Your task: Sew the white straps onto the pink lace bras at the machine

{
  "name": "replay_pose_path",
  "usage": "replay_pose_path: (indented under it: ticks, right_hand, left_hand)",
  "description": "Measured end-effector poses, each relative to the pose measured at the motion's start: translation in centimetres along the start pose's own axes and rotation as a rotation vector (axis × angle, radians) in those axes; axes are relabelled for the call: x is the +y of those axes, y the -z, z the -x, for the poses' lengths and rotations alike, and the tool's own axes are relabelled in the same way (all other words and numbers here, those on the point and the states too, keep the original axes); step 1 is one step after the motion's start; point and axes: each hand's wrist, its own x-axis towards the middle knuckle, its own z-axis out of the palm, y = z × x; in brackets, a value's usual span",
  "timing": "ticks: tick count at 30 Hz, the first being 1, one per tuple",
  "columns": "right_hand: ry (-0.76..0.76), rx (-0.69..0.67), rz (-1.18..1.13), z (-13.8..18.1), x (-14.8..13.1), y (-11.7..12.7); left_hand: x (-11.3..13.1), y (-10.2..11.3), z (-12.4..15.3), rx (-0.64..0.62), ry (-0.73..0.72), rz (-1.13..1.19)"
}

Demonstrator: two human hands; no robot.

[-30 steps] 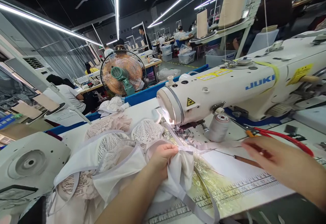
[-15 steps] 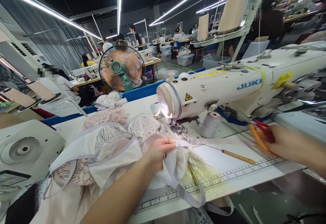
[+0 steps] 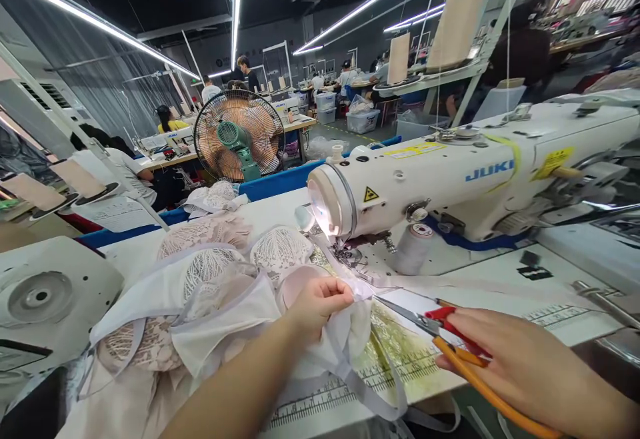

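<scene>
My left hand [image 3: 323,302] is closed in a pinch on the edge of a white bra [image 3: 347,332], near a pale lilac band that runs toward the sewing machine's needle area. From the right, my right hand [image 3: 525,352] grips scissors [image 3: 425,322] with red and orange handles. Their slightly parted blades point left, with the tips close to the band just beyond my left fingers. Whether the blades touch the band I cannot tell. A loose strap [image 3: 375,392] hangs from the bra over the table's front edge.
More lace bras [image 3: 215,272] are heaped at the left. A white sewing machine [image 3: 430,172] stands behind my hands, with a thread cone [image 3: 414,249] beside its head. A ruler strip [image 3: 310,402] runs along the front edge. A fan [image 3: 240,136] stands beyond the table.
My right hand has brought the scissors left from beside the machine's base to the band at my left hand. My left hand keeps its pinch, shifted slightly.
</scene>
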Motion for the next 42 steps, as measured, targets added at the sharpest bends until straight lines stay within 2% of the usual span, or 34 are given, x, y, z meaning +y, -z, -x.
replay_pose_path:
  ticks: [3,6,13,42]
  right_hand:
    - [0.097,-0.100,0.028,-0.7,-0.3,-0.4]
    - [0.098,-0.057,0.051,-0.6,0.2,-1.0]
    - [0.072,-0.068,0.064,-0.4,0.4,-1.8]
    - [0.092,-0.024,0.134,-1.6,0.2,-2.1]
  left_hand:
    - [-0.1,0.1,0.0,0.005,-0.004,-0.005]
    - [-0.1,0.1,-0.1,0.010,-0.005,-0.013]
    - [-0.2,0.2,-0.2,0.015,0.000,-0.009]
    - [-0.1,0.2,-0.2,0.033,0.109,0.091]
